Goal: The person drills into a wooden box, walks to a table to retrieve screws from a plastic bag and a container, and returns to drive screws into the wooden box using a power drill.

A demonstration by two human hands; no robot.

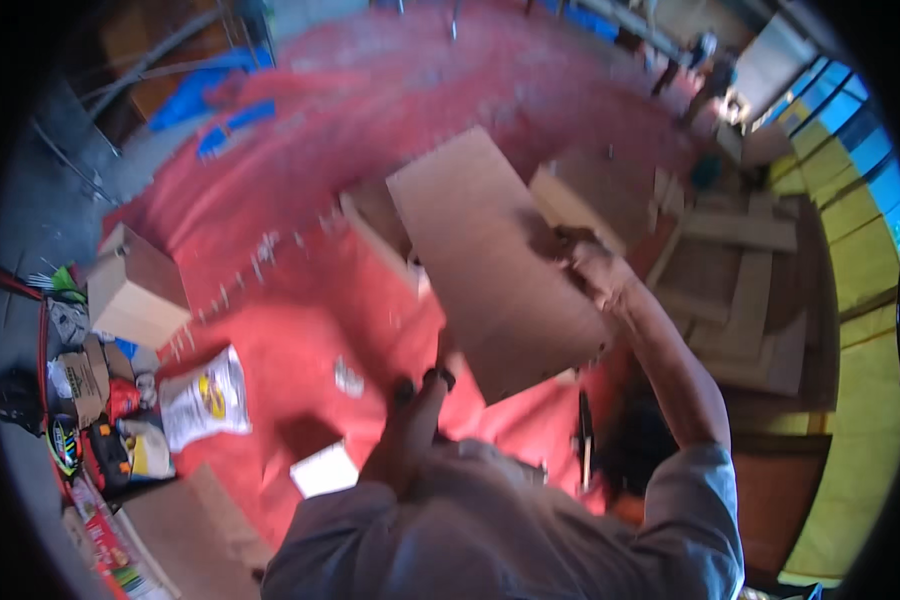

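A flat brown rectangular wooden board [500, 270] is held up tilted in front of me, above the red floor covering. At its right edge my right hand [596, 272] is closed, with something small and dark at the fingers that I cannot make out. My left hand [448, 358] is at the board's lower left edge, its fingers partly hidden and blurred, seemingly gripping that edge. Small dark spots run along the board's near edge. Partly covered by the board, a wooden box-like piece [380, 232] shows on the left, and a pale wooden panel [570, 205] beyond its right edge.
Cut boards [745, 290] lie stacked on the right, beside a yellow wall [860, 300]. On the left are a cardboard box [138, 285], a white sack [206, 400] and assorted bags. A white sheet [324, 470] lies on the red floor covering [270, 330]. People [705, 75] are far right.
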